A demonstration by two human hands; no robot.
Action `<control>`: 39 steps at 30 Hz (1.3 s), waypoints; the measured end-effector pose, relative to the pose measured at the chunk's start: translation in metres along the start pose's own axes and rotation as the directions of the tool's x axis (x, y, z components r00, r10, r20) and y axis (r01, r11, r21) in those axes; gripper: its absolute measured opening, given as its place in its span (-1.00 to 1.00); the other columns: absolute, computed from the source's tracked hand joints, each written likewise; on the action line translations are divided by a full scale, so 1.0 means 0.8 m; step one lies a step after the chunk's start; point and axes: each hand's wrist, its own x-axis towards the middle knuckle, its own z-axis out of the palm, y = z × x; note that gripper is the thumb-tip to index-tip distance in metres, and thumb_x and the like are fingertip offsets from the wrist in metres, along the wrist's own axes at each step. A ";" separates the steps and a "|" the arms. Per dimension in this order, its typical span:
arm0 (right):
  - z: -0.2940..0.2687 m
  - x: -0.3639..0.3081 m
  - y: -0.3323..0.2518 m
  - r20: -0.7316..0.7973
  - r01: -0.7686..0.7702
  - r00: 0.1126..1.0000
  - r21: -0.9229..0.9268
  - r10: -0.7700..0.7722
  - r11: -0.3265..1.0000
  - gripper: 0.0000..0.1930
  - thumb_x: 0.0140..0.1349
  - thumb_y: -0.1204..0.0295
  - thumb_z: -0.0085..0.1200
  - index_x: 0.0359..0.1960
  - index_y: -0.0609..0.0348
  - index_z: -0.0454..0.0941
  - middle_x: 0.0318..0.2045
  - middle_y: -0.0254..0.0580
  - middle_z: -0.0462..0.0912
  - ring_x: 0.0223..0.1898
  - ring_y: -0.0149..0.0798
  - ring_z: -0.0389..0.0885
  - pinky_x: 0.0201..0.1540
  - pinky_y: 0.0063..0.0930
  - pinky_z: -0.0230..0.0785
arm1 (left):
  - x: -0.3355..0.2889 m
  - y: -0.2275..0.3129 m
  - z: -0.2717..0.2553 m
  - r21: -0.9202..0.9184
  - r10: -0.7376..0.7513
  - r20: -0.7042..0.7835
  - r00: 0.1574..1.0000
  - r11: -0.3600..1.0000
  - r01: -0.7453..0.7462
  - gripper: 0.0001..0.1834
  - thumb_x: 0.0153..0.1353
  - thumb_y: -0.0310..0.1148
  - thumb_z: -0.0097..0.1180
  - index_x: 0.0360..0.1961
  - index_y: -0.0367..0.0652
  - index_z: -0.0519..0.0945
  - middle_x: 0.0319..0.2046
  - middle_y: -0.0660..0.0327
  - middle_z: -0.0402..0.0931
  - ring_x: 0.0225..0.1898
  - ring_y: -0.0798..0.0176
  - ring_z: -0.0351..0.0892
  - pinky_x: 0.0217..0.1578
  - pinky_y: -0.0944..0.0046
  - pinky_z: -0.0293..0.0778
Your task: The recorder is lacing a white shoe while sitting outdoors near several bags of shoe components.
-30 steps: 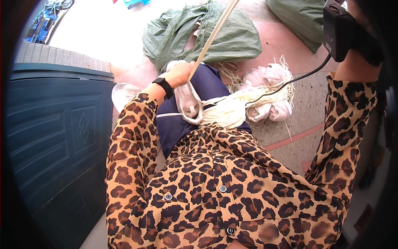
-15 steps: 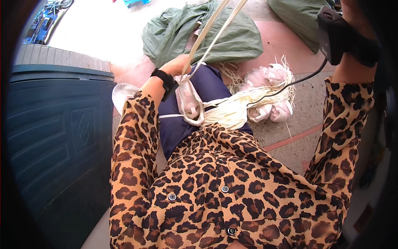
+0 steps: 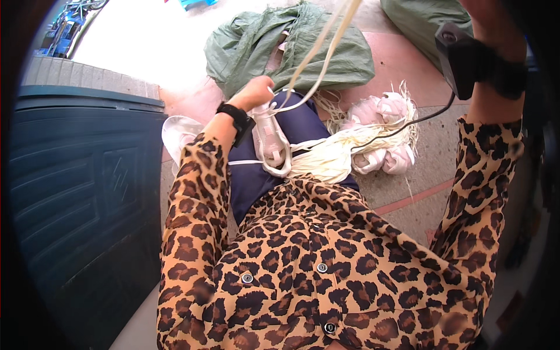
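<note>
Pale, straw-coloured fibre strands [image 3: 326, 46] ran up from the person's lap toward twelve o'clock, stretched tight between the two hands. The left hand [image 3: 256, 93], near the centre at about eleven o'clock, was closed around the strands just above a small pink shoe [image 3: 271, 143] that lay on the dark blue trousers [image 3: 256, 181]. A black wrist strap [image 3: 236, 116] sat on that wrist. It seemed the hand pinched the strands there to keep them tense where they met the shoe. The right hand [image 3: 484, 11] was lifted high at one o'clock, mostly cut off by the edge of the picture, so I cannot tell whether its fingers were together or apart; the strands pointed toward it, so it probably pulled their far end. A black device [image 3: 461, 58] was strapped on this wrist, with a cable [image 3: 408, 122] hanging from it.

A loose bundle of the same fibre [image 3: 338, 154] rested across the lap, at two o'clock from the shoe, within reach as a supply. More pink shoes [image 3: 385, 134] lay in a heap on the pavement beside it. A green sack [image 3: 291, 46] was spread behind, at twelve o'clock. A dark blue bin [image 3: 76, 192] stood at nine o'clock.
</note>
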 end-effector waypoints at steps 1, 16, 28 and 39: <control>0.003 0.001 0.005 0.006 -0.012 1.000 -0.002 0.012 1.000 -0.73 0.26 0.28 -0.16 -0.31 0.23 0.49 -0.64 -0.37 0.45 -0.64 -0.57 0.40 -0.62 -0.72 0.25 | -0.003 -0.010 -0.007 0.004 0.002 -0.108 0.994 1.000 -0.002 -0.79 -0.13 -0.46 -0.03 -0.43 -0.27 0.57 -0.40 -0.08 0.52 -0.27 -0.02 0.52 -0.25 0.14 0.40; 0.257 0.026 0.266 0.132 -0.072 0.988 -0.098 0.084 0.993 -0.79 0.13 0.37 -0.05 -0.37 0.29 0.50 -0.42 -0.08 0.51 -0.54 -0.18 0.51 -0.43 -0.36 0.38 | -0.107 -0.048 0.033 -0.267 -0.410 -0.200 0.890 0.897 0.353 -0.71 -0.08 -0.22 0.14 -0.56 -0.29 0.59 -0.66 0.02 0.52 -0.59 0.16 0.53 -0.50 0.25 0.42; 0.265 0.014 0.242 0.134 0.006 0.989 -0.493 0.069 0.870 -0.83 0.05 0.38 -0.10 -0.43 0.17 0.50 -0.53 -0.01 0.56 -0.40 -0.02 0.55 -0.35 -0.19 0.37 | -0.097 -0.036 0.013 -0.784 -0.446 0.326 0.833 0.364 0.502 -0.85 0.03 -0.37 0.02 -0.63 -0.12 0.42 -0.76 0.41 0.23 -0.77 0.51 0.17 -0.82 0.47 0.01; 0.328 -0.018 0.216 0.336 0.124 0.942 -0.390 0.016 0.913 -0.86 -0.01 0.45 -0.03 -0.39 0.12 0.52 -0.53 0.02 0.52 -0.44 0.02 0.55 -0.41 -0.23 0.39 | -0.101 -0.051 0.007 -0.805 -0.246 0.508 0.825 0.207 0.557 -0.97 0.12 -0.47 -0.03 -0.39 -0.12 0.44 -0.67 0.46 0.24 -0.74 0.59 0.12 -0.83 0.59 -0.02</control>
